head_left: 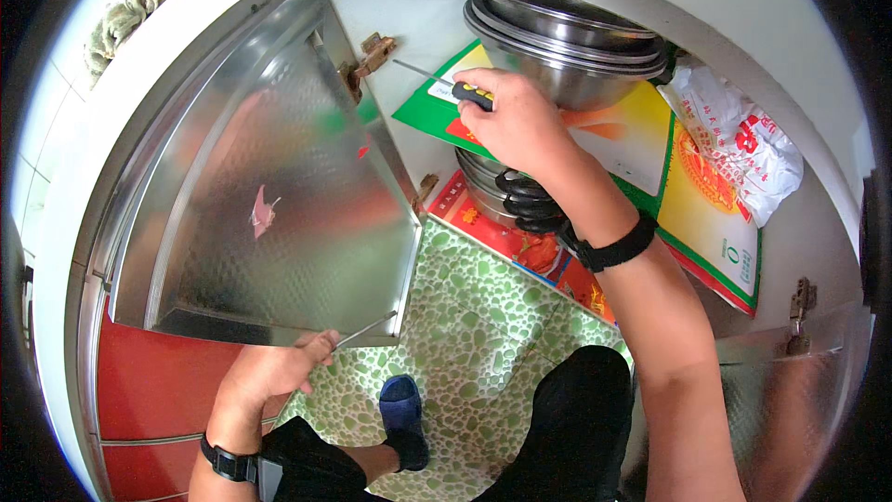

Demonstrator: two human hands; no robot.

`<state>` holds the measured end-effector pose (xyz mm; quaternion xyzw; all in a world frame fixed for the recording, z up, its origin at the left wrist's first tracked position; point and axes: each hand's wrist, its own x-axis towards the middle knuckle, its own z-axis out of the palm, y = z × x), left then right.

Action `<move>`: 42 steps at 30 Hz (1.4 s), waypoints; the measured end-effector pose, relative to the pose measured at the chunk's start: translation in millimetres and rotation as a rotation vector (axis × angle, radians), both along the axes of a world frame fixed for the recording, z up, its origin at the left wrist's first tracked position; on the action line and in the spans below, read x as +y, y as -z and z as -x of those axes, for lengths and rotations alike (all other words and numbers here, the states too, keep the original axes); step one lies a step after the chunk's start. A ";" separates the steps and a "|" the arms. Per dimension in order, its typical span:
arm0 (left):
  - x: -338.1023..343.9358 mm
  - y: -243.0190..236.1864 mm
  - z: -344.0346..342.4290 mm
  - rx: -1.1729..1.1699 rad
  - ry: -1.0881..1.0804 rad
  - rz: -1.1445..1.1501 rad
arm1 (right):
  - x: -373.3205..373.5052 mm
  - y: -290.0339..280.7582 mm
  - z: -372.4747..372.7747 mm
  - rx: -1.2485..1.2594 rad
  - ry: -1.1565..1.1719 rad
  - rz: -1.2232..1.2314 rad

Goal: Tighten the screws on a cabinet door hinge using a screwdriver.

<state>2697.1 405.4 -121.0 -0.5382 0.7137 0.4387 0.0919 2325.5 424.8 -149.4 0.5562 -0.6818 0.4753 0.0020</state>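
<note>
My right hand (516,116) is closed round the black and yellow handle of a screwdriver (474,95). Its thin shaft points left, with the tip close to the rusty upper hinge (376,54) of a metal cabinet door (279,195). The door stands open at the left, with scraps of pink and red stuck on its dull surface. At the door's lower edge my left hand (302,363) is closed on a thin metal rod (367,329), which slants up to the right. My left hand's palm is hidden. Farther down the door side is a lower hinge (426,188).
Stacked steel bowls (567,46) stand on green and yellow cardboard (641,158) inside the cabinet. Beside them lies a white plastic bag (739,135). Pots with black handles (530,200) sit on a lower level. A second metal door (780,400) stands at right, above green pebble-patterned floor (465,288).
</note>
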 end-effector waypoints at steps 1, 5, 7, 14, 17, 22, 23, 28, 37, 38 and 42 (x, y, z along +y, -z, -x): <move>-0.3 1.3 -1.3 -0.001 -0.001 0.001 | -3.9 0.0 0.3 0.016 0.041 0.023; -0.8 5.4 -2.8 -0.018 0.072 0.050 | -11.1 3.6 2.1 0.035 0.093 0.061; -1.3 5.3 -2.8 -0.024 0.052 0.041 | -11.6 5.7 1.8 0.035 0.098 0.064; -4.7 6.1 -4.0 -0.006 0.076 0.030 | -10.8 7.4 1.4 0.010 0.074 0.122; -4.0 6.3 -2.2 -0.021 0.071 0.037 | -13.5 8.7 1.5 0.024 0.070 0.137; -4.0 4.5 -1.3 -0.051 0.066 0.033 | -12.6 6.4 1.1 0.044 0.073 0.130; -3.8 4.7 -1.3 -0.040 0.063 0.031 | -12.7 6.9 0.9 0.039 0.079 0.131; -4.6 4.6 -2.1 -0.046 0.086 0.035 | -11.5 -2.8 2.6 -0.123 0.063 -0.020; -7.1 8.1 -3.5 -0.079 0.125 0.030 | -6.8 -39.5 8.9 -0.726 -0.143 -0.206; -5.6 7.4 -2.3 -0.040 0.120 0.029 | -8.6 -40.0 13.2 -0.724 -0.140 -0.206; -8.2 12.0 -6.4 0.027 0.126 0.019 | -18.8 -43.6 14.7 -0.197 -0.091 -0.188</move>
